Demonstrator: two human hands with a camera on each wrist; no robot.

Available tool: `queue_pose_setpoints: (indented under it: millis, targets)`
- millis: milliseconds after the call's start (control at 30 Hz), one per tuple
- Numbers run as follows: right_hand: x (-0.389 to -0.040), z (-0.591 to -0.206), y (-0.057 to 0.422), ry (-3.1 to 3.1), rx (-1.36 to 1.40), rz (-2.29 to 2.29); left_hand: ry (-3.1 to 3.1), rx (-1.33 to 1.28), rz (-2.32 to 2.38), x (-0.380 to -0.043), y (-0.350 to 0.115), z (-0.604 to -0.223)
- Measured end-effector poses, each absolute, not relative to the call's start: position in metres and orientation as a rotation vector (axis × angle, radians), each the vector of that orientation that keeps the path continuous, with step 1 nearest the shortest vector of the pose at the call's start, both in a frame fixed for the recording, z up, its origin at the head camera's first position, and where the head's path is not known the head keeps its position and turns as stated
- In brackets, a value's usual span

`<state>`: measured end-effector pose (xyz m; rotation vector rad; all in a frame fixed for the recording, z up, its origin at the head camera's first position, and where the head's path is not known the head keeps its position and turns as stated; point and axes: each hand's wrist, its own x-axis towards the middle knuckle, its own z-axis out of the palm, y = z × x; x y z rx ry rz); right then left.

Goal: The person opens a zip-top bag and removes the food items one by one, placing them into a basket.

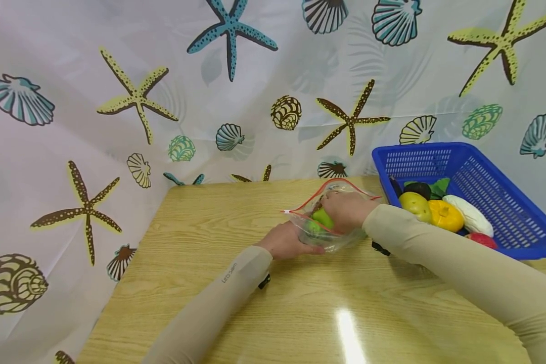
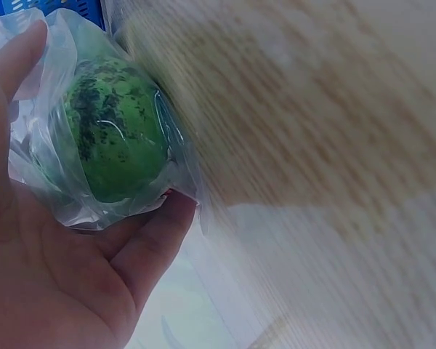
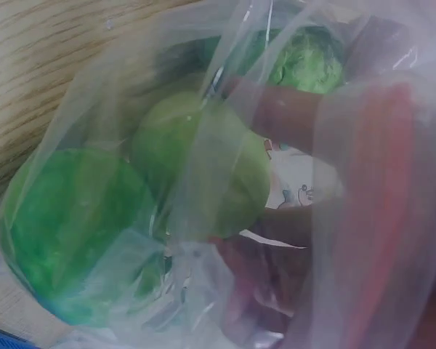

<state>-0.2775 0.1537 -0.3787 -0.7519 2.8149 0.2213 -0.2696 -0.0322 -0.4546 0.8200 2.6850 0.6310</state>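
A clear zip bag (image 1: 341,247) with a red-edged mouth lies open on the table. My left hand (image 1: 288,241) holds the bag from its left side, thumb and fingers around the plastic. Through the plastic, a green fruit with dark specks (image 2: 116,131) shows in the left wrist view. My right hand (image 1: 346,208) is inside the bag's mouth, its fingers around a round yellow-green fruit (image 3: 203,167). Beside that fruit, a larger green round item (image 3: 80,233) shows through the plastic. Farther back is a textured light-green item (image 3: 309,62), partly hidden.
A blue plastic basket (image 1: 518,197) stands at the right. In it lie a yellow-green fruit (image 1: 415,205), a yellow-orange squash-like item (image 1: 446,216), a long white item (image 1: 470,215), a red item (image 1: 481,239) and dark produce. A patterned curtain (image 1: 255,101) hangs behind the wooden table (image 1: 200,222).
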Motion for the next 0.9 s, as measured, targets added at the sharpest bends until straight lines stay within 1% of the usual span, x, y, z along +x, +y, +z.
queue_pose_setpoints:
  millis: [267,567,733,900]
  targets:
    - [-0.276,-0.379,0.152,2.842,-0.732,0.200,2.683,0.843,0.622,-0.270,-0.031,-0.455]
    - [-0.277,-0.384,0.157,2.905,-0.861,0.158,2.686,0.816,0.630,-0.268,-0.032,-0.454]
    - [-0.275,-0.374,0.158,2.922,-0.848,0.138,2.685,0.794,0.640,-0.268,-0.033,-0.455]
    - [-0.268,-0.361,0.163,2.974,-0.867,0.017,2.695,0.789,0.646,-0.270,-0.034,-0.457]
